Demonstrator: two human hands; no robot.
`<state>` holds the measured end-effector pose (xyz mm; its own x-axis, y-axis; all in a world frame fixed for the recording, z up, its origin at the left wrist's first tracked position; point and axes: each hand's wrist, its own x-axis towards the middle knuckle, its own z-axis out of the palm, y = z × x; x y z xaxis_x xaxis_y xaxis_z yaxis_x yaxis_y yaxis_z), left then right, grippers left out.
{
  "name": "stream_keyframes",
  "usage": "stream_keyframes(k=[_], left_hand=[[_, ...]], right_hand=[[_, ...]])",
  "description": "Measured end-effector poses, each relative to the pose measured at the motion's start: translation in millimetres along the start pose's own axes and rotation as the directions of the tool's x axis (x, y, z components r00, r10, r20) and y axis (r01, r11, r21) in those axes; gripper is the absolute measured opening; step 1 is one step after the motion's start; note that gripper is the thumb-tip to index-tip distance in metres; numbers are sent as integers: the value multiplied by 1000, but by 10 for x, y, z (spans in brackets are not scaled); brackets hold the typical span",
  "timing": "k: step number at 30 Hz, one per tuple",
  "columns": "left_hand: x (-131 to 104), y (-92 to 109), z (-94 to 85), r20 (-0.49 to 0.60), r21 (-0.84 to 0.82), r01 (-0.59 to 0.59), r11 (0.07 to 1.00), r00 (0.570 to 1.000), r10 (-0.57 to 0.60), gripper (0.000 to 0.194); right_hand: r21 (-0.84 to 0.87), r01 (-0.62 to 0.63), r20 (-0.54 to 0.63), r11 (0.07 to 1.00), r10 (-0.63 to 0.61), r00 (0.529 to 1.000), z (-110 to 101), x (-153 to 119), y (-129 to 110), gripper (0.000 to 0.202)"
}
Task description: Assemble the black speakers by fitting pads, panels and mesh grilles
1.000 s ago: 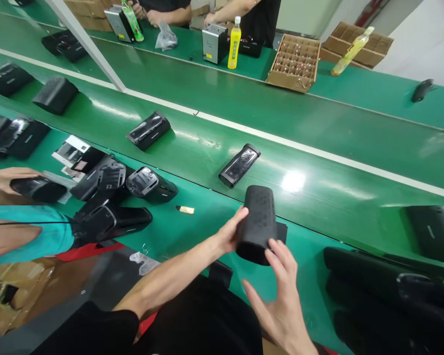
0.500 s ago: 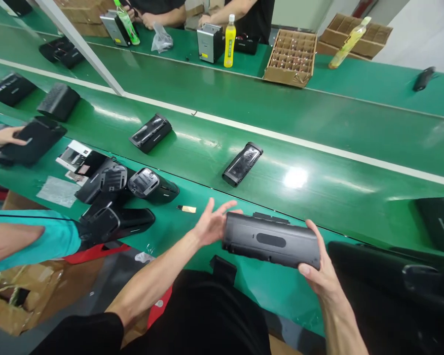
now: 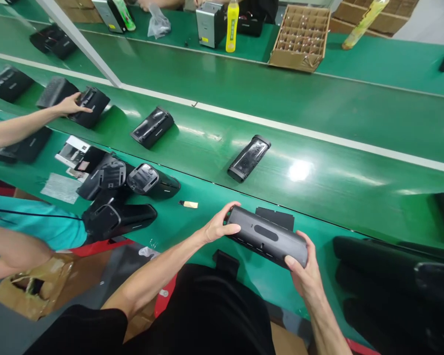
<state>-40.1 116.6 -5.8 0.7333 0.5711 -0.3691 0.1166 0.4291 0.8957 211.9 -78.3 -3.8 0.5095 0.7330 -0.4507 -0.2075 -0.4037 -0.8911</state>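
Note:
A long black speaker-like case [image 3: 268, 235] is held level above the green bench, tilted down to the right. My left hand [image 3: 220, 226] grips its left end, thumb on the front face. My right hand [image 3: 303, 261] holds the right end, thumb in front and fingers behind. An oval panel shows on the case's upper face. Behind it, a flat dark piece [image 3: 276, 217] lies on the bench. A small black block [image 3: 226, 263] sits at the near edge, below the case.
Several black cases [image 3: 153, 178] stand on the bench at left, near a co-worker's arm. Two cases [image 3: 249, 158] lie on the green belt [image 3: 340, 167]. Large dark pieces [image 3: 392, 276] are piled at right. A divided carton [image 3: 299, 39] stands across the belt.
My left hand has closed on the case's left end, where it was open beside it. The case has shifted slightly left and tilted. At left, a co-worker's hand now holds a case over the belt.

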Motion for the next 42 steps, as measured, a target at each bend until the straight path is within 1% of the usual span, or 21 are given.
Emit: stream_keyframes(k=[2,4,7,9,11,13,16,19,22,25,27,29,30,31,32,34,36,38,39,41,42], left_hand=[[-17,43,-32,72,46,22,999,997,-25,107],[-40,69,-36,97,97,11,995,995,-20,115],[-36,19,8,13,100,-5,995,1000,4,110],[12,-65,39,-48,93,6,996,999,-1,107],[86,-150,41,-73,106,60,993,996,-53,100],[158,-206,4,-72,119,155,981,986,-148,93],[221,-211,-90,24,106,285,953,957,-289,99],[267,-139,-148,85,118,315,942,942,-326,108],[405,-45,-120,60,187,336,923,934,-352,103],[622,-7,-28,25,125,322,938,944,-328,102],[716,-51,48,-115,87,235,968,968,-225,93],[688,-166,119,-253,218,149,964,963,-92,69],[619,-248,146,-257,343,124,931,966,-34,52],[514,-341,165,-213,476,105,873,977,-1,37],[381,-440,177,-133,596,85,799,991,-6,27],[69,-635,179,16,769,47,637,996,-93,25],[-230,-801,166,82,864,25,503,978,-190,35],[-449,-924,152,141,911,-24,411,956,-256,42],[-519,-969,148,171,922,-54,384,945,-279,35],[-584,-1026,144,221,924,-98,370,926,-305,16],[-586,-1036,144,228,917,-100,386,925,-304,13]], right_hand=[[22,-26,3,999,26,1000,-14,-20,31,99],[52,-29,-1,998,29,1000,-12,-46,57,98],[82,-25,-29,996,27,999,29,-81,100,93],[112,-62,-30,992,66,997,68,-101,127,87],[151,-151,-33,977,158,987,98,-129,145,80],[193,-270,-29,943,281,959,102,-168,156,77],[200,-391,41,899,391,920,55,-240,199,79],[119,-357,81,927,349,934,-13,-290,316,74],[92,-252,29,963,250,968,-67,-230,465,64],[166,-203,-68,965,217,974,-138,85,505,53],[232,-181,-145,956,218,965,-215,478,397,53],[334,-135,-220,933,216,951,-319,997,188,57],[375,-92,-242,922,193,951,-380,1287,67,60],[390,-69,-260,918,182,948,-448,1584,-50,62],[378,-62,-296,924,184,937,-521,1876,-153,65],[320,-93,-347,943,208,914,-684,2399,-293,72],[315,-113,-364,942,230,902,-856,2777,-347,72],[257,-181,-352,949,266,898,-1005,2971,-357,76],[224,-210,-349,952,279,894,-1057,2995,-360,78],[155,-227,-366,962,269,891,-1083,2884,-369,75],[108,-199,-395,974,226,890,-1046,2744,-369,71]])
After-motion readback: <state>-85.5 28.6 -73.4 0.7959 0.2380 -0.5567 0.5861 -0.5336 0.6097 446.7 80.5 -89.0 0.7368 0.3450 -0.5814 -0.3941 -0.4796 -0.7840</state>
